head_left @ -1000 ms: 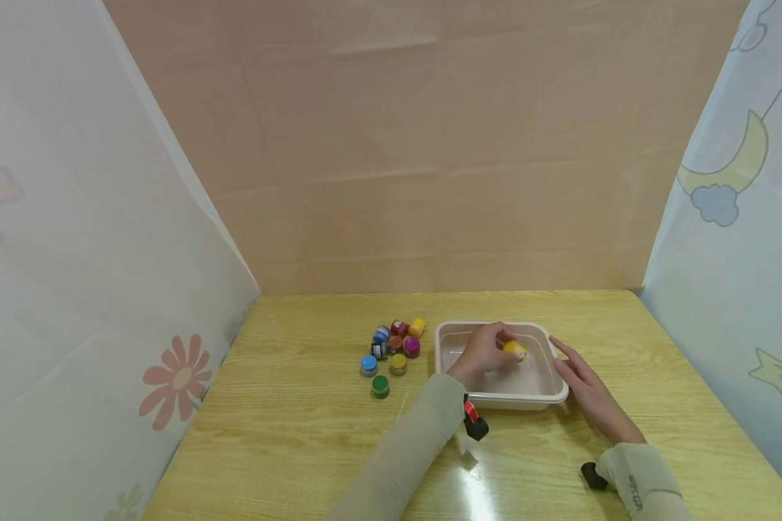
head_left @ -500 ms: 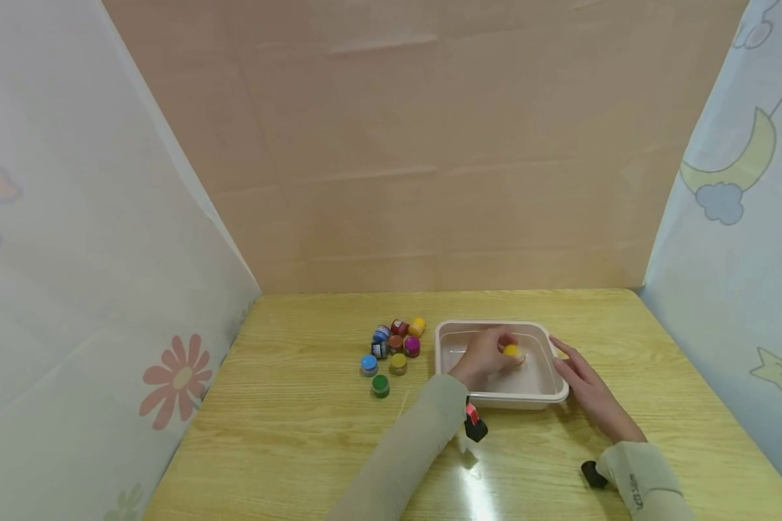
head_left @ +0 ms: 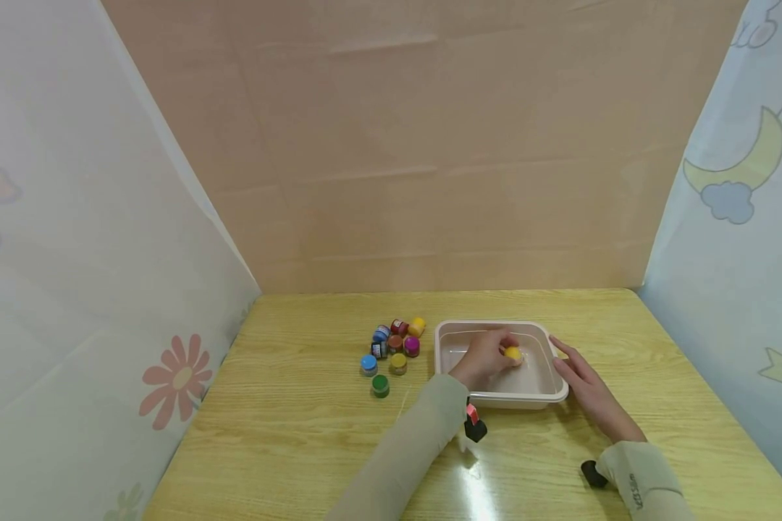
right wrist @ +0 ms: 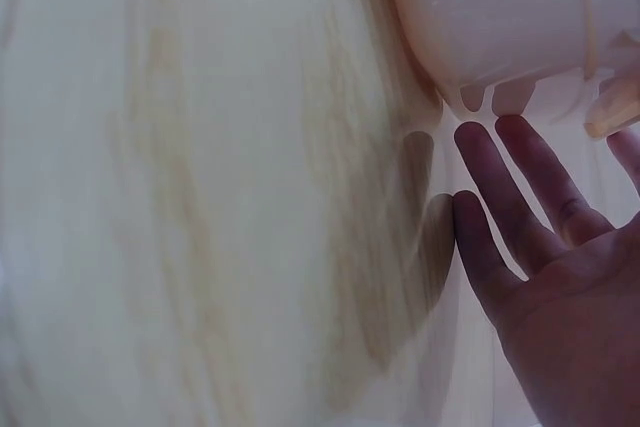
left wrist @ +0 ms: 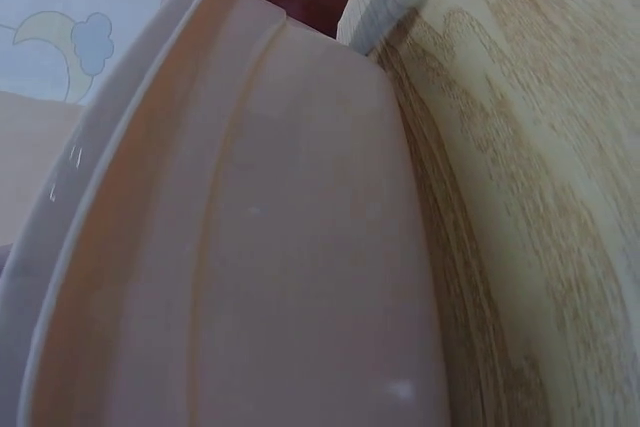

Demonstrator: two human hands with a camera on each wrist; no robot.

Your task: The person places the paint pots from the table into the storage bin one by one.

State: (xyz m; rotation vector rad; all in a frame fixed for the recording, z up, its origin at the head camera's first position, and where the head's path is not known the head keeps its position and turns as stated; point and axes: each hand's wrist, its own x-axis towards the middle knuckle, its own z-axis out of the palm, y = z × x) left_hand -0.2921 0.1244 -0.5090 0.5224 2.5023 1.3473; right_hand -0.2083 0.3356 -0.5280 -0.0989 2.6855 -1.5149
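Inside a pale pink plastic basin (head_left: 515,397), my left hand (head_left: 485,357) pinches a small yellow paint jar (head_left: 513,353), its yellow lid facing up. The basin's wall (left wrist: 320,197) fills the left wrist view and hides that hand's fingertips. My right hand (head_left: 591,394) rests against the basin's right side, its thumb near the rim. In the right wrist view the fingers (right wrist: 490,187) of that hand are straight and spread, with tips at the basin's outer wall (right wrist: 490,17).
Left of the basin several paint jars stand or lie grouped, among them a green one (head_left: 381,386), a light blue one (head_left: 368,364), a purple one (head_left: 412,346) and a yellow one (head_left: 417,327). The wooden table (head_left: 280,427) ends at a brown backdrop (head_left: 430,181).
The yellow jar in my left hand has gone from tilted to about upright, lower in the basin. My right hand and the basin have stayed in place.
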